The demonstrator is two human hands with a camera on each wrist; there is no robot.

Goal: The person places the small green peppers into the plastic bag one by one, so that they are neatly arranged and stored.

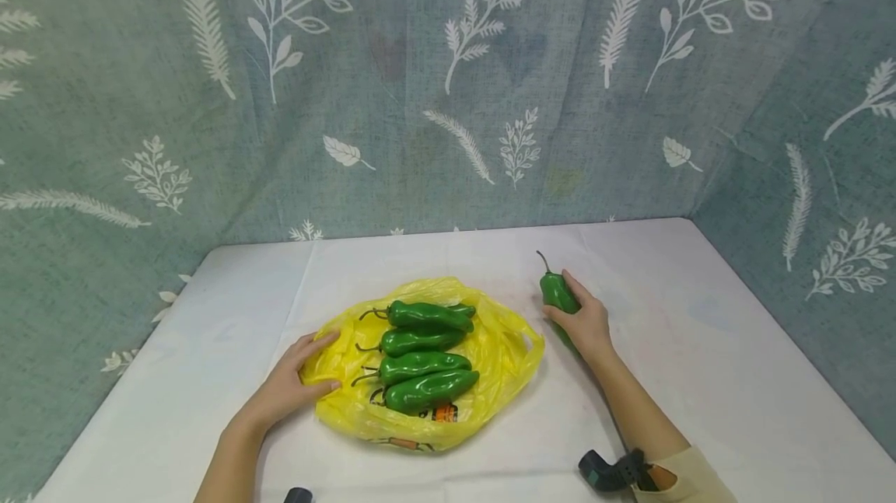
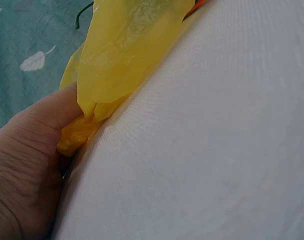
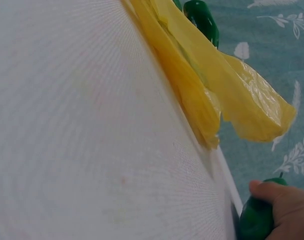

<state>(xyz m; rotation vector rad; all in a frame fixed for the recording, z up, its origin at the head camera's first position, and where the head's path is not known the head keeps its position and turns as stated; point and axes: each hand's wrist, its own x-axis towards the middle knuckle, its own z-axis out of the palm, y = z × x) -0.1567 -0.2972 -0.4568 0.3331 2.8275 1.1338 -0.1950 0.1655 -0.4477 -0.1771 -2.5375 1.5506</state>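
Note:
On the table a yellow plastic bag (image 1: 500, 367) lies spread out, with several long green peppers (image 1: 428, 390) side by side on it, stems to the left. My left hand (image 1: 290, 382) holds the bag's left edge, its thumb and fingers around the bunched plastic (image 2: 74, 135). Right of the bag, my right hand (image 1: 584, 324) grips another green pepper (image 1: 558, 291) near the table's back part, its stem pointing away. In the right wrist view that pepper (image 3: 255, 220) shows under the thumb at the lower right, partly hidden by the hand.
A white cloth covers the table (image 1: 672, 309). Behind it and at both sides hangs a grey-green curtain (image 1: 413, 145) with white leaf prints. A dark wrist camera mount (image 1: 612, 472) sits on the right forearm.

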